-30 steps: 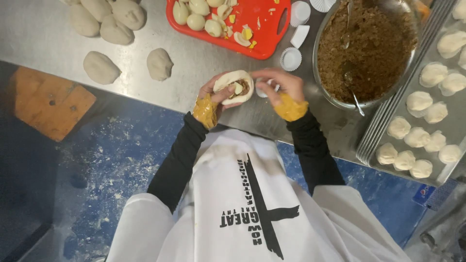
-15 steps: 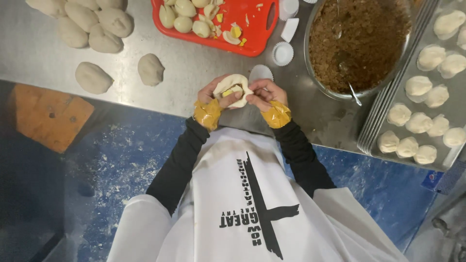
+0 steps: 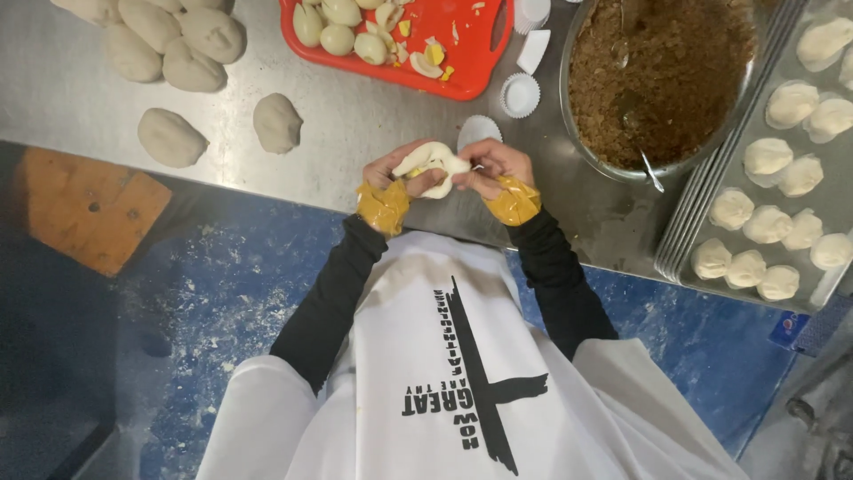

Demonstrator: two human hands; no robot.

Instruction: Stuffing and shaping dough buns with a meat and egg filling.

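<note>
Over the front edge of the steel table (image 3: 373,116), both my hands grip one piece of white dough (image 3: 433,164). My left hand (image 3: 391,173) cups it from the left, and my right hand (image 3: 491,167) pinches its folded rim from the right. The dough is gathered upward around a filling, with a bit of yellow showing inside. Yellow tape wraps both wrists above black sleeves.
Raw dough balls (image 3: 169,40) lie at the back left, two more (image 3: 277,123) nearer. A red tray (image 3: 404,40) holds peeled eggs. Beside it are paper cups (image 3: 520,94), a metal bowl of brown minced filling (image 3: 662,76) with a spoon, and a baking tray (image 3: 711,258) of filled buns.
The dough has gone from an open disc to a gathered pouch as both hands pinch its rim inward. The camera view has shifted slightly.
</note>
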